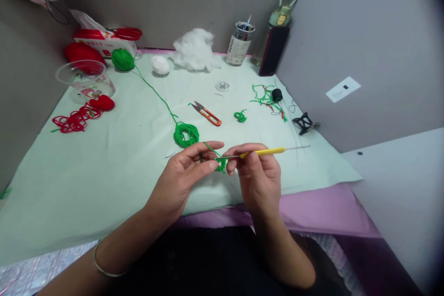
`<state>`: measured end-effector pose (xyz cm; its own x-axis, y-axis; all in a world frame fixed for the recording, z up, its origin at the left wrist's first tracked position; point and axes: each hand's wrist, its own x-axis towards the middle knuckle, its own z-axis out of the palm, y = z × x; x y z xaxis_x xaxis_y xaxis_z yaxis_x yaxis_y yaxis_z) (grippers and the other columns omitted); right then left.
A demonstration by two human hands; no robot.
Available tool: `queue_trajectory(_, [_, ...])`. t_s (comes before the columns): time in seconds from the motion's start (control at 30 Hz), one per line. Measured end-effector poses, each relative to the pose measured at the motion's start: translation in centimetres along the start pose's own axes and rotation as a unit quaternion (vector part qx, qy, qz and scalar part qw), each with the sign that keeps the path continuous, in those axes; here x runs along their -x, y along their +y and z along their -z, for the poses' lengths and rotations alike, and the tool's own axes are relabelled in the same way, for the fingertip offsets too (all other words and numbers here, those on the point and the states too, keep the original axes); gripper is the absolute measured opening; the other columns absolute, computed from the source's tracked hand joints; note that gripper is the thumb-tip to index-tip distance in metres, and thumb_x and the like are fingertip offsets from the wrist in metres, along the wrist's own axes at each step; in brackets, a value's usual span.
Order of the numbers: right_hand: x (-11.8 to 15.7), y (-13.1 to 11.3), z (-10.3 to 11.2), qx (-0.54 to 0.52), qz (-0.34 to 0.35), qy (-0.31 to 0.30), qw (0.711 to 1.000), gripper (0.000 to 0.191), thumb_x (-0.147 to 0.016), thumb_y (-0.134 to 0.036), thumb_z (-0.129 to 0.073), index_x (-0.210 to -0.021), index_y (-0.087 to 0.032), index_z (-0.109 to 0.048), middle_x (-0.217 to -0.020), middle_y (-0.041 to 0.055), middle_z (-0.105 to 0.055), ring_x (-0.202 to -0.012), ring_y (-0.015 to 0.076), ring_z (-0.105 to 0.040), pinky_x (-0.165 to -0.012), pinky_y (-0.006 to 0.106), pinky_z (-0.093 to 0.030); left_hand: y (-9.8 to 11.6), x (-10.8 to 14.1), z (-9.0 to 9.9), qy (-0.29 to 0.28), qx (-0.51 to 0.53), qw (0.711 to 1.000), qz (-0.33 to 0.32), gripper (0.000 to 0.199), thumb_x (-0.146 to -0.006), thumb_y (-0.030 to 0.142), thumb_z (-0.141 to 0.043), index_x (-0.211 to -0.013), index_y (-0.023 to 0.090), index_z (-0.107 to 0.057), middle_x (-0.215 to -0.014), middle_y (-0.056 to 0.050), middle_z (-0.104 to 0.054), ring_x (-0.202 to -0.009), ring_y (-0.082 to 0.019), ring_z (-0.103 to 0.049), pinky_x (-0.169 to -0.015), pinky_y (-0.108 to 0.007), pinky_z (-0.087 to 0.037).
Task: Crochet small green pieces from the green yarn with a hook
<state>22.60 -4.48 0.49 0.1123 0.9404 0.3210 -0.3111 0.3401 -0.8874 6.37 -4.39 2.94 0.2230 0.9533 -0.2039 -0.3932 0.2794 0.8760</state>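
Note:
My left hand pinches a small piece of green crochet, with a strand of green yarn running over its raised forefinger. In my right hand is a crochet hook with a yellow handle, closed between thumb and fingers. The hook's left metal tip meets the green piece; its other thin metal end points right. Just beyond my left fingers lies a loose coil of green yarn. Orange-handled thread snips rest past it, and a small green crocheted bit sits to their right.
A green ball, white ball and white stuffing line the back. Red yarn and a clear plastic tub are left. Yarn scraps, a black clip, a pen jar and a phone are right.

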Motion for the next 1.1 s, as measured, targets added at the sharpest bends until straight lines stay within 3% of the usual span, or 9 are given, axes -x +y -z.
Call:
queue_trajectory(0.1, [-0.1, -0.3, -0.1, -0.012, 0.007, -0.009, 1.000, 0.017, -0.104, -0.034, -0.062, -0.099, -0.023, -0.073, -0.087, 0.0027, -0.081, -0.062, 0.0124, -0.069, -0.059, 0.027, -0.060, 0.1, 0.1, -0.1, 0.005, -0.003, 1.000, 0.009, 0.024, -0.082, 0.027, -0.085, -0.106, 0.026, -0.087, -0.095, -0.003, -0.071, -0.093, -0.019, -0.062, -0.089, -0.031, -0.047])
queue_trajectory(0.23, [0.2, -0.7, 0.2, 0.050, 0.016, -0.015, 0.999, 0.021, -0.106, -0.036, -0.058, -0.101, -0.021, -0.072, -0.092, 0.0056, -0.082, -0.068, 0.0159, -0.073, -0.063, 0.032, -0.063, 0.1, 0.1, -0.1, 0.013, -0.003, 1.000, 0.010, 0.023, -0.082, 0.028, -0.086, -0.105, 0.027, -0.087, -0.095, -0.003, -0.072, -0.092, -0.018, -0.062, -0.088, -0.031, -0.047])
queue_trajectory(0.5, [0.8, -1.3, 0.2, 0.158, 0.106, -0.024, 0.981, 0.023, -0.108, -0.027, -0.052, -0.112, -0.025, -0.074, -0.100, 0.0049, -0.080, -0.073, 0.0163, -0.075, -0.066, 0.034, -0.065, 0.1, 0.1, 0.1, 0.025, -0.023, 0.999, -0.008, 0.023, -0.081, 0.028, -0.086, -0.104, 0.025, -0.087, -0.089, -0.003, -0.071, -0.090, -0.019, -0.061, -0.087, -0.032, -0.048])
queue_trajectory(0.7, [0.9, -1.4, 0.4, 0.171, 0.119, -0.038, 0.977, 0.024, -0.108, -0.022, -0.051, -0.116, -0.027, -0.074, -0.104, 0.0036, -0.079, -0.076, 0.0164, -0.076, -0.069, 0.035, -0.065, 0.0, 0.0, 0.2, 0.012, -0.023, 1.000, -0.005, 0.022, -0.084, 0.028, -0.085, -0.106, 0.026, -0.086, -0.092, -0.003, -0.073, -0.092, -0.019, -0.062, -0.089, -0.031, -0.047])
queue_trajectory(0.9, [1.1, -1.4, 0.3, 0.215, 0.189, -0.061, 0.956, 0.026, -0.107, -0.018, -0.053, -0.121, -0.028, -0.072, -0.107, 0.0047, -0.081, -0.082, 0.0172, -0.075, -0.070, 0.036, -0.064, -0.2, -0.1, 0.3, 0.010, -0.018, 1.000, -0.010, 0.023, -0.084, 0.027, -0.086, -0.106, 0.026, -0.086, -0.094, -0.002, -0.072, -0.093, -0.018, -0.063, -0.090, -0.030, -0.048])
queue_trajectory(1.1, [1.1, -1.4, 0.3, 0.190, 0.181, -0.061, 0.963, 0.026, -0.108, -0.016, -0.051, -0.121, -0.025, -0.072, -0.109, 0.0054, -0.081, -0.079, 0.0158, -0.075, -0.070, 0.035, -0.064, -0.3, 0.0, 0.4, -0.006, -0.026, 0.999, -0.022, 0.021, -0.085, 0.028, -0.086, -0.106, 0.030, -0.086, -0.091, 0.000, -0.070, -0.092, -0.015, -0.063, -0.088, -0.026, -0.048])
